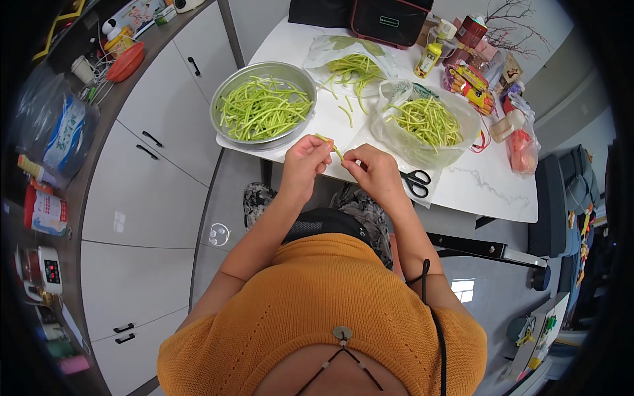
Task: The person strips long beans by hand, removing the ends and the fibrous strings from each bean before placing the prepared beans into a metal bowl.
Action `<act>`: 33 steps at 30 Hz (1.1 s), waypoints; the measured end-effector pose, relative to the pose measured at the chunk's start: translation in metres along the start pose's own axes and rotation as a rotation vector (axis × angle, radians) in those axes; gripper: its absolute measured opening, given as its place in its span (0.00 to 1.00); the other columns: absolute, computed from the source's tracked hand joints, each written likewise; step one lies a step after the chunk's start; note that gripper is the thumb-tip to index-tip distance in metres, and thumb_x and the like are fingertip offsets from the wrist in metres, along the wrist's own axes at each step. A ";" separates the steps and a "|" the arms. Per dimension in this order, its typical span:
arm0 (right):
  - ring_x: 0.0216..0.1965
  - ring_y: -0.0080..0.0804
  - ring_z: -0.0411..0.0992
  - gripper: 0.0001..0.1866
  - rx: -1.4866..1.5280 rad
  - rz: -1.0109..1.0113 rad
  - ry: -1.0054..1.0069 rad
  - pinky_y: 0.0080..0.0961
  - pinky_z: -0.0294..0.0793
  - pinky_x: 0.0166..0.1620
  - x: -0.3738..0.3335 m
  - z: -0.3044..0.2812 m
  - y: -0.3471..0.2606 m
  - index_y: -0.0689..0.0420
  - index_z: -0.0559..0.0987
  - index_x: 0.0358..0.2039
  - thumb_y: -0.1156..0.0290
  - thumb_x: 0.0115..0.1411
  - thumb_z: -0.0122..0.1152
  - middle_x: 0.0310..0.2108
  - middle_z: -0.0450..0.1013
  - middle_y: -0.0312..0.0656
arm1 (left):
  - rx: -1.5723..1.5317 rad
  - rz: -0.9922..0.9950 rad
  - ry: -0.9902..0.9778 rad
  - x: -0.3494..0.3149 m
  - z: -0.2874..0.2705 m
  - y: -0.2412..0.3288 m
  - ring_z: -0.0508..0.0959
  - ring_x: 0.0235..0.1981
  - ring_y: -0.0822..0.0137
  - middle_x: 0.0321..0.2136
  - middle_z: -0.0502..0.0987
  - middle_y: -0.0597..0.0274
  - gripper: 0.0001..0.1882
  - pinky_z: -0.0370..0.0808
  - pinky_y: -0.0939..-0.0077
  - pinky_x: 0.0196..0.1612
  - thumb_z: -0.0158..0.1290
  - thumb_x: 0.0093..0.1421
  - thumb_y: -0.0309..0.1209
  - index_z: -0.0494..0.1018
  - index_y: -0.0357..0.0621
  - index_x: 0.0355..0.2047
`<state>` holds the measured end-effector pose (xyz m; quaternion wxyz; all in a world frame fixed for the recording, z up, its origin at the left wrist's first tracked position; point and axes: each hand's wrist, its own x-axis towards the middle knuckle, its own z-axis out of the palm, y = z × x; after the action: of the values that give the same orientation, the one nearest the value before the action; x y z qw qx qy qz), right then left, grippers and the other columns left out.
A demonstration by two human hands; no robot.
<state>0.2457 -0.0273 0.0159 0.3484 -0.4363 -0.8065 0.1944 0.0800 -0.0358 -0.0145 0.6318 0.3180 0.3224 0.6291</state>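
A round metal pan (264, 68) holds a heap of green stem pieces (264, 109); just off the pan's near right edge, the left hand (304, 168) grips one slim green stem (337, 152) in its fingertips; beyond the hands, to the pan's right, an open plastic bag (318, 54) spills longer stems; the right hand (378, 175), farther right of the pan, pinches the same slim stem (so both hands are clamped on it, close together); well right of the pan lie black-handled scissors (417, 184) and a translucent bag (456, 153) of stems.
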 end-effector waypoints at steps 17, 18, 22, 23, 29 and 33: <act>0.24 0.11 0.63 0.05 0.715 0.225 -0.048 0.10 0.63 0.27 -0.008 -0.015 0.014 0.61 0.77 0.32 0.76 0.54 0.61 0.25 0.71 0.29 | 0.085 -0.125 -0.108 -0.001 -0.003 -0.007 0.73 0.26 0.76 0.29 0.76 0.61 0.07 0.69 0.86 0.28 0.52 0.58 0.26 0.71 0.37 0.36; 0.25 0.10 0.63 0.05 0.784 0.236 -0.040 0.09 0.63 0.28 -0.007 -0.017 0.014 0.62 0.76 0.33 0.76 0.55 0.60 0.25 0.70 0.28 | 0.132 -0.115 -0.111 -0.003 -0.001 -0.008 0.73 0.26 0.76 0.29 0.76 0.61 0.07 0.69 0.86 0.28 0.52 0.57 0.26 0.71 0.37 0.36; 0.26 0.10 0.64 0.08 0.882 0.247 -0.011 0.08 0.63 0.29 -0.007 -0.017 0.016 0.63 0.75 0.37 0.75 0.56 0.59 0.27 0.70 0.29 | 0.209 -0.076 -0.145 -0.008 0.008 -0.012 0.73 0.24 0.76 0.27 0.76 0.61 0.07 0.69 0.86 0.28 0.52 0.57 0.26 0.72 0.37 0.35; 0.26 0.10 0.64 0.09 0.895 0.246 0.006 0.08 0.63 0.29 -0.007 -0.017 0.014 0.62 0.75 0.38 0.75 0.56 0.59 0.27 0.70 0.29 | 0.210 -0.073 -0.154 -0.008 0.009 -0.013 0.73 0.24 0.77 0.27 0.76 0.62 0.07 0.69 0.86 0.28 0.52 0.57 0.26 0.72 0.37 0.34; 0.24 0.10 0.60 0.17 0.974 0.310 -0.118 0.09 0.58 0.27 -0.007 -0.025 0.013 0.60 0.73 0.48 0.74 0.57 0.57 0.27 0.68 0.27 | 0.235 -0.077 -0.178 -0.010 0.007 -0.017 0.72 0.24 0.77 0.26 0.76 0.63 0.06 0.68 0.86 0.28 0.53 0.57 0.26 0.72 0.37 0.34; 0.24 0.11 0.57 0.17 0.943 0.270 -0.186 0.09 0.56 0.27 -0.008 -0.023 0.013 0.58 0.74 0.49 0.74 0.58 0.55 0.27 0.66 0.27 | 0.252 -0.091 -0.196 -0.010 0.009 -0.016 0.72 0.24 0.78 0.26 0.75 0.63 0.06 0.68 0.87 0.28 0.52 0.57 0.26 0.73 0.37 0.33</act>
<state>0.2722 -0.0266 0.0205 0.4059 -0.3128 -0.5947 0.6194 0.0967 -0.0457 -0.0221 0.6433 0.4398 0.3496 0.5202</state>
